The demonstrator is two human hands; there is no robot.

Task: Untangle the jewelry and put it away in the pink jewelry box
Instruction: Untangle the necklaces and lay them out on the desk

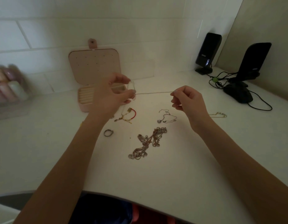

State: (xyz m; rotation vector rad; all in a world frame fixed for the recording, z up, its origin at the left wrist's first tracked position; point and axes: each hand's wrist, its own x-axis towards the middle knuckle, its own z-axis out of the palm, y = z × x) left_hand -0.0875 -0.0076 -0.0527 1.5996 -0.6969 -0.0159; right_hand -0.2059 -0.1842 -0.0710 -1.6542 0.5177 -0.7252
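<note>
A thin silver chain [153, 93] is stretched taut above the white table between my two hands. My left hand [112, 92] pinches its left end, where the chain loops over the fingers. My right hand [187, 100] pinches the right end between thumb and forefinger. The pink jewelry box [94, 68] stands open behind my left hand, its lid upright against the wall. On the table lie a tangled heap of chains [148, 142], a red cord bracelet [128, 115], a ring [108, 132], a thin silver necklace [166, 117] and a gold chain [218, 114].
Two black speakers [208, 50] [251, 62] with trailing cables [220, 80] stand at the back right. A clear organiser of bottles [9, 88] sits at the far left. The white table [59, 151] ends in a curved front edge near my body.
</note>
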